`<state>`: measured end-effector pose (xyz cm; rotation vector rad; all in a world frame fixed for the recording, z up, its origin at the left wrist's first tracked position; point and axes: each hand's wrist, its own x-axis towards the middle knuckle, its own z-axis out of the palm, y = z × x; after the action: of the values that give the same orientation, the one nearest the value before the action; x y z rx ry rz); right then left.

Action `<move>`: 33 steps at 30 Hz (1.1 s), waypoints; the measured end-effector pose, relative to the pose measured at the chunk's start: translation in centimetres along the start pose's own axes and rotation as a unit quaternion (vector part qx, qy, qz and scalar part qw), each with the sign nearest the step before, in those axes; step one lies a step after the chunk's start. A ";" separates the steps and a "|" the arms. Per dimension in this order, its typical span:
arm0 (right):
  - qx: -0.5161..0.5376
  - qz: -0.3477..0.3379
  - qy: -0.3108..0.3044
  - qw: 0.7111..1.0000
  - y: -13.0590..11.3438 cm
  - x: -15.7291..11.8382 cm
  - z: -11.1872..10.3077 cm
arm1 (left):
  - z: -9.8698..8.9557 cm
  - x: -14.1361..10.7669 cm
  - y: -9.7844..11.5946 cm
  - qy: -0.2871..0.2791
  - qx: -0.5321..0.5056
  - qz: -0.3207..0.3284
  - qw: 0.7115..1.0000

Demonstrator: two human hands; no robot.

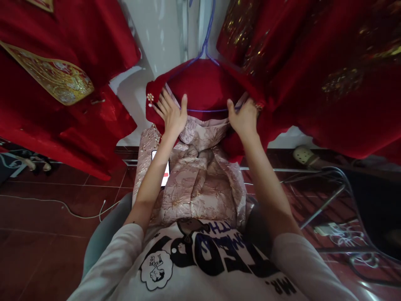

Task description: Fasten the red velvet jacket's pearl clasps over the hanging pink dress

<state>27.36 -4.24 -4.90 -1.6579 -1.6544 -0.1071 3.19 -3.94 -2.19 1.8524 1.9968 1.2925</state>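
Note:
A red garment (200,77) hangs on a purple wire hanger (205,42), its neck opening wide. Below the hanger's bar shows a pale pink brocade dress (205,131) with light straps; its skirt spreads over my lap. My left hand (173,113) rests against the red garment's left shoulder, beside a strap, fingers spread and thumb raised. A flower-shaped gold ornament (150,98) sits near those fingertips. On the opposite shoulder, my right hand (244,115) has its fingers bent around the red fabric, thumb up. Part of its fingers is hidden.
Red garments with gold embroidery (67,81) hang at left, and more red cloth (300,83) at right. A phone (165,173) lies beside my left forearm. A dark chair (372,200), white cables (344,236) and a pale clog (303,156) are at right. Another cable (72,213) crosses the tiled floor.

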 end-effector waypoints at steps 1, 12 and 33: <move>-0.012 0.017 -0.004 1.000 0.2 0.5 -0.4 | -0.2 0.9 -0.3 0.016 0.005 0.011 1.000; -0.045 0.101 -0.077 0.991 -2.2 3.7 -5.3 | -2.2 2.9 -1.6 0.002 -0.019 0.028 0.999; 0.200 0.044 -0.116 0.972 -1.1 0.5 -12.6 | -8.4 6.9 -8.0 -0.068 -0.022 0.043 0.997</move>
<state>32.10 -11.05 4.64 -1.4670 -1.6369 0.4534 -9.63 -1.09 0.98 1.9695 1.8257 1.1862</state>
